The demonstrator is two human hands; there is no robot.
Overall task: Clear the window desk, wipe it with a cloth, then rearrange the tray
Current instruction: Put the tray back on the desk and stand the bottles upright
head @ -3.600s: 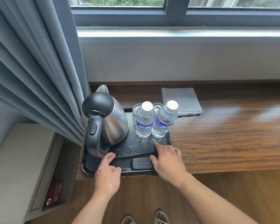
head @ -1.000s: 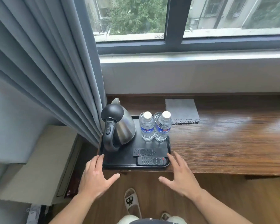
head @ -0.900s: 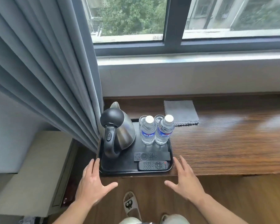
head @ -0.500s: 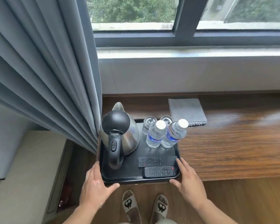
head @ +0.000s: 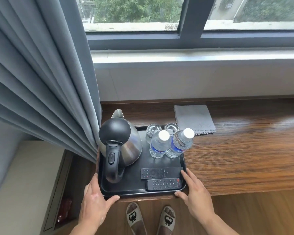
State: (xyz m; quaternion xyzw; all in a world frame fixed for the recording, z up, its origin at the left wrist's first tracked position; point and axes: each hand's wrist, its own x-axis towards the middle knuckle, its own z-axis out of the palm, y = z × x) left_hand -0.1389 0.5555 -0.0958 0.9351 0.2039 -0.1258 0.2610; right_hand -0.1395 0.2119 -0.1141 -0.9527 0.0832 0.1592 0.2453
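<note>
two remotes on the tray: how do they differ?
The far remote is longer and sparse, with a round dial among few buttons; the near remote is shorter and packed with a dense keypad. The near remote has a red patch at its right end; the far remote's right end is plain black. The near remote lies by the tray's front rim, the far remote behind it. Both are black, flat and parallel.

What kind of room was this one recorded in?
Most likely a hotel guest room: a black tray on the wooden window desk holds a kettle, water bottles, glasses and remotes.
</note>
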